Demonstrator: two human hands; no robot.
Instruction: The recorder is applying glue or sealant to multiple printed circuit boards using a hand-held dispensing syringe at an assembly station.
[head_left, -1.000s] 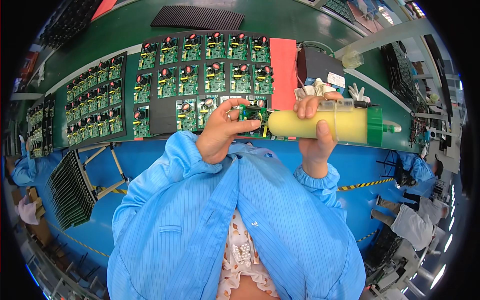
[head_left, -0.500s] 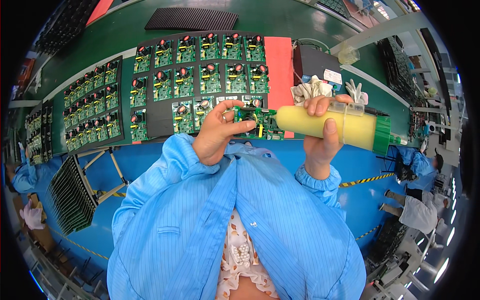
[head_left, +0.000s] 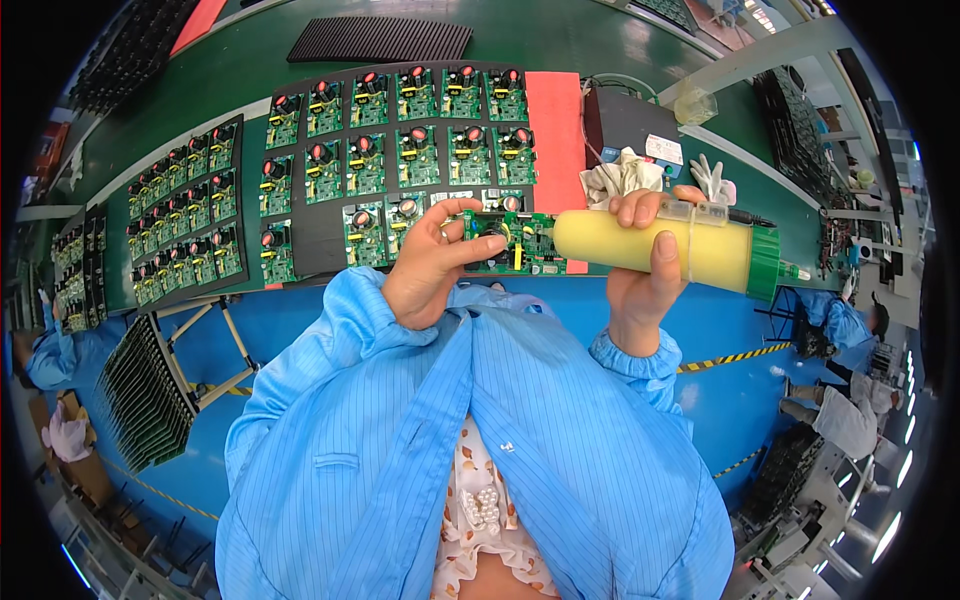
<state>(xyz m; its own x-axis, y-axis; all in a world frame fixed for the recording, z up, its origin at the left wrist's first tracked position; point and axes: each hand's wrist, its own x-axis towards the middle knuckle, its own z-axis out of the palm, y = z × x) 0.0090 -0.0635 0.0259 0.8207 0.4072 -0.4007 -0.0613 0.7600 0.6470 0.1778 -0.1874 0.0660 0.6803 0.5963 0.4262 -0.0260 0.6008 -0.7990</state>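
My left hand [head_left: 430, 265] grips a green circuit board [head_left: 538, 262] by its left side, thumb lying over the front near the dark parts. Fingers of that hand are partly hidden behind the board. In my right hand [head_left: 645, 265] is a thick pale-yellow glue cartridge [head_left: 600, 240] with a green end cap [head_left: 765, 264]. It lies nearly level, its rounded end right up against the board's right side; whether the two touch I cannot tell. A clear switch piece [head_left: 692, 213] is strapped on top of the cartridge, under my fingers.
Rows of circuit boards stand on a black mat [head_left: 320, 240] behind my left hand, with a second set [head_left: 185, 215] further left. A red sheet [head_left: 555, 130], a dark control box [head_left: 630, 125] and white gloves [head_left: 625, 178] are behind the cartridge. A board rack [head_left: 150, 390] stands lower left.
My left thumb has shifted very slightly left and up on the board. The cartridge keeps almost the same place.
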